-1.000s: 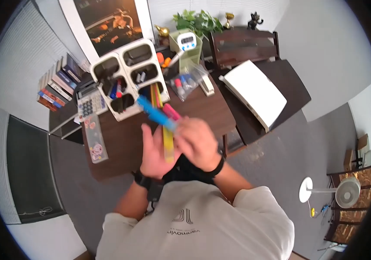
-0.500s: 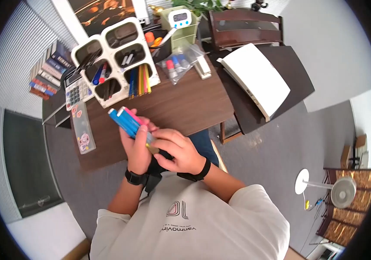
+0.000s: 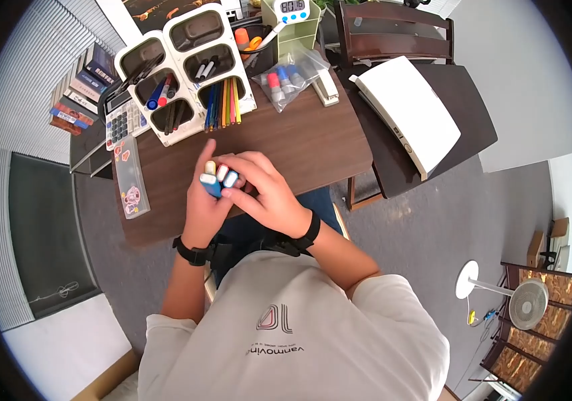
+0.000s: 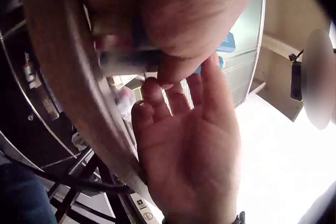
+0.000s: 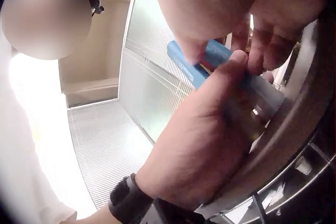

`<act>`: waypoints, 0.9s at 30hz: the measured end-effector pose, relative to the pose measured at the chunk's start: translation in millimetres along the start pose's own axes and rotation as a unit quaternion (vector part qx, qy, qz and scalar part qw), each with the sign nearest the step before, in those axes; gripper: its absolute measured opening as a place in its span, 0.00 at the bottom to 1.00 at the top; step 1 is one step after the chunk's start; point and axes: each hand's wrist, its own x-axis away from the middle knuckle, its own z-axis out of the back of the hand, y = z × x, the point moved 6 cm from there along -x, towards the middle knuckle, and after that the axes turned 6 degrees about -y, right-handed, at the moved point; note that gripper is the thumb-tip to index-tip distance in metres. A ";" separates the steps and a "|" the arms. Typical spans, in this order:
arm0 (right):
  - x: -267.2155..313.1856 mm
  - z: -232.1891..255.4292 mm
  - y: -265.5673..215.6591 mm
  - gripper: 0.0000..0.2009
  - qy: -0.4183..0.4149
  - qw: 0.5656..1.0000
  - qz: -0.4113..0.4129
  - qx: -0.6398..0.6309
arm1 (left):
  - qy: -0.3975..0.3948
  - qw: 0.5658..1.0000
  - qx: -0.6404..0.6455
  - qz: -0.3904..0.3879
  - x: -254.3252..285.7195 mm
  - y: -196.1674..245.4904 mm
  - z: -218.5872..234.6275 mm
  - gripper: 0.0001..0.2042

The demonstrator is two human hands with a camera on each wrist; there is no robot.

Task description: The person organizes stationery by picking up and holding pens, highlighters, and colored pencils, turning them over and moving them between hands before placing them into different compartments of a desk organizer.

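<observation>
In the head view my left hand (image 3: 200, 212) grips a small bundle of highlighters (image 3: 211, 186) close to the front edge of the desk. Their ends face up: blue, a pale yellow one and a red-pink one show. My right hand (image 3: 274, 194) curls over the bundle from the other side, thumb and forefinger at the blue ends. Seen from the right wrist, the left thumb lies across a blue highlighter (image 5: 184, 66) while the right thumb presses near its end. In the left wrist view, the left hand hides most of the bundle; a blue end (image 4: 227, 43) sticks out.
A white organizer (image 3: 180, 138) with pens and colored pencils (image 3: 222, 110) stands beyond the hands. To its left lie a calculator (image 3: 124, 125) and a clear stickered case (image 3: 132, 184). A bag of bottles (image 3: 284, 83) and a stapler (image 3: 326, 89) sit right, near a white device (image 3: 409, 110).
Earlier the right hand held blue and pink highlighters above the left, then a yellow one beside it. Now all are gathered between both hands, turned with their ends toward the head camera.
</observation>
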 end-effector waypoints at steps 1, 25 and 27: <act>-0.4 -1.0 1.1 0.23 0.011 1.000 0.008 -0.011 | -0.039 0.999 -0.025 0.002 -2.4 0.9 -0.3 0.40; -4.2 19.5 19.4 0.15 0.016 0.998 -0.061 -0.024 | -0.079 0.976 0.194 0.054 -1.3 -19.0 14.4 0.28; -5.8 15.4 14.9 0.16 -0.013 0.999 -0.038 -0.014 | -0.118 0.989 0.074 0.040 -3.4 -8.4 6.9 0.28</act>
